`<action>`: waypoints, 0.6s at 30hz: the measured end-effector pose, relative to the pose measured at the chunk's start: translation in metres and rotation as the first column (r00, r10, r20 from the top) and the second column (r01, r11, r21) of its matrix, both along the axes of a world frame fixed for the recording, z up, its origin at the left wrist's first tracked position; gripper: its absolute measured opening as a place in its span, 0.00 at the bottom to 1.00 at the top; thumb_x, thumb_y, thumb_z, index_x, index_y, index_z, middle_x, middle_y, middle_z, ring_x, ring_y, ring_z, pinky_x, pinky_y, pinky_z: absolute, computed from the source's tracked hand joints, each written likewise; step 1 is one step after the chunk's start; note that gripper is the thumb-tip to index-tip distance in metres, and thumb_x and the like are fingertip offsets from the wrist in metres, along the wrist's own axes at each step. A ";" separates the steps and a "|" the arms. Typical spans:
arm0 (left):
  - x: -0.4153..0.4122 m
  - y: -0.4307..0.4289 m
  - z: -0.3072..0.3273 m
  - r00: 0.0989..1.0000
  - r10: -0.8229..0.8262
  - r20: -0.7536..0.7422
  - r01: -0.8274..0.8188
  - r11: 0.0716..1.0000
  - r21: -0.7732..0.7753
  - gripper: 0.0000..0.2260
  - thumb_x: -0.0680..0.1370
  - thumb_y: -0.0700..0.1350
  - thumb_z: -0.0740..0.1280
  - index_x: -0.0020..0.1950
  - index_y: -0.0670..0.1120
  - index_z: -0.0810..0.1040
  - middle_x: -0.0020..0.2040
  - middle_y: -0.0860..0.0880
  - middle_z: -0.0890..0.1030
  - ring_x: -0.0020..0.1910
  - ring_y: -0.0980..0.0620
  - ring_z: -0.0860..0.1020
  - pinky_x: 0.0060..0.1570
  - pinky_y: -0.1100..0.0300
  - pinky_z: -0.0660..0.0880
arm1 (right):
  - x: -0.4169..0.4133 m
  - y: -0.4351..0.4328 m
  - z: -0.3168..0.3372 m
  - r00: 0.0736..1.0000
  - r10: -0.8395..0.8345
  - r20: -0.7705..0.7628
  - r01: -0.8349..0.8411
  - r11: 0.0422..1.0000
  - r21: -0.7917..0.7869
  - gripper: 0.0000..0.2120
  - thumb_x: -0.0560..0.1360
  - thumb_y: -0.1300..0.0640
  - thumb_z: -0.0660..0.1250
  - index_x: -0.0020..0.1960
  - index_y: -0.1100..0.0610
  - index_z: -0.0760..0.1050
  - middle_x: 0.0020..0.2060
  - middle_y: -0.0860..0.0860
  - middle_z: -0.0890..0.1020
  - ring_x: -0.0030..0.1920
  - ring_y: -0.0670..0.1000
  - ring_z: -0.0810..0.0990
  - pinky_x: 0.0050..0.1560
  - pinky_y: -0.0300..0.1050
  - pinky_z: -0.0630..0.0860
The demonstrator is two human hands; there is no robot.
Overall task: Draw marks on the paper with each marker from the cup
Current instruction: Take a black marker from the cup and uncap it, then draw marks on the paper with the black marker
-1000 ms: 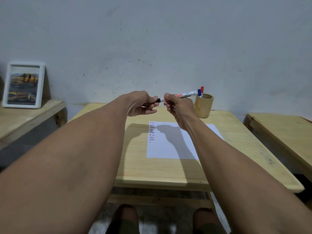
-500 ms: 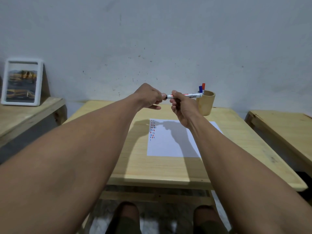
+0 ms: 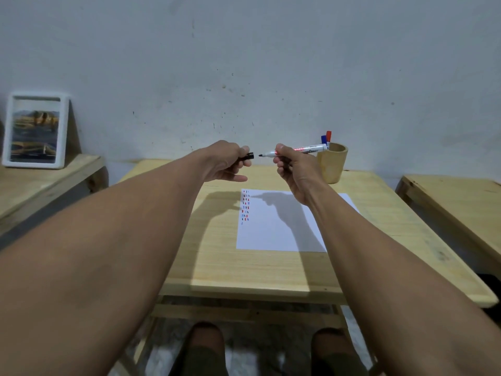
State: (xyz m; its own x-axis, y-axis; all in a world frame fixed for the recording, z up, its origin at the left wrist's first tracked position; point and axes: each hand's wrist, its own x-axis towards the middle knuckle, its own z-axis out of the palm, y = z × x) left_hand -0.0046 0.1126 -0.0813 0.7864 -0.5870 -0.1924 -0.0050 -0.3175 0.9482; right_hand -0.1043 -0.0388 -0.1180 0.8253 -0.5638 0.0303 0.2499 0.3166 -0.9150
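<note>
Where hands met, cap now off marker, apparently black.

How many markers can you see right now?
3: one uncapped in the right hand, marker; a blue one and a red one standing in the cup. Shorter ones may be hidden inside.

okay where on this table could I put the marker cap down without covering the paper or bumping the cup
Bare wood runs along the table left of the paper, and in a strip between the paper's near edge and the table's front edge. The right side beyond the paper is bare too. It is tightest at the far right corner, where the wooden cup stands just beyond the paper.
</note>
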 end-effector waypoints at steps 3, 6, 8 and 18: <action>0.004 0.007 -0.006 0.999 -0.009 0.046 0.007 0.999 0.036 0.13 0.82 0.47 0.64 0.49 0.38 0.80 0.28 0.52 0.76 0.29 0.55 0.71 0.38 0.58 0.83 | -0.004 -0.004 -0.001 0.999 -0.025 -0.025 0.024 0.999 -0.040 0.05 0.77 0.60 0.73 0.44 0.62 0.81 0.30 0.52 0.79 0.29 0.46 0.76 0.34 0.35 0.75; 0.004 0.006 -0.015 0.992 -0.029 0.126 0.023 0.998 0.051 0.12 0.80 0.44 0.68 0.52 0.34 0.83 0.38 0.46 0.78 0.34 0.51 0.75 0.44 0.54 0.84 | -0.005 -0.001 -0.003 0.998 -0.021 -0.064 0.014 0.995 -0.100 0.06 0.77 0.57 0.73 0.43 0.60 0.81 0.31 0.51 0.80 0.30 0.45 0.77 0.34 0.37 0.75; 0.004 0.005 -0.021 0.983 -0.012 0.181 0.003 0.999 0.051 0.09 0.79 0.41 0.70 0.49 0.36 0.83 0.43 0.43 0.78 0.36 0.50 0.75 0.45 0.51 0.84 | -0.005 0.004 -0.006 0.994 -0.019 -0.106 0.003 0.989 -0.150 0.07 0.76 0.55 0.73 0.44 0.58 0.81 0.33 0.51 0.82 0.31 0.45 0.77 0.34 0.38 0.75; 0.009 0.016 -0.069 0.817 0.016 0.576 -0.238 0.919 0.313 0.05 0.72 0.39 0.76 0.48 0.42 0.87 0.46 0.45 0.85 0.45 0.49 0.82 0.46 0.59 0.78 | -0.014 0.014 -0.028 0.979 -0.037 -0.203 -0.022 0.959 -0.283 0.03 0.78 0.58 0.69 0.48 0.56 0.81 0.38 0.53 0.83 0.35 0.47 0.78 0.38 0.41 0.76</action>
State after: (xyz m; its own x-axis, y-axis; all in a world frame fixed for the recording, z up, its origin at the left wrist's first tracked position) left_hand 0.0044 0.1282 -0.1502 0.8834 -0.4518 0.1243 -0.4262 -0.6648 0.6135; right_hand -0.1188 -0.0251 -0.1457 0.8263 -0.5628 0.0209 0.0500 0.0363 -0.9981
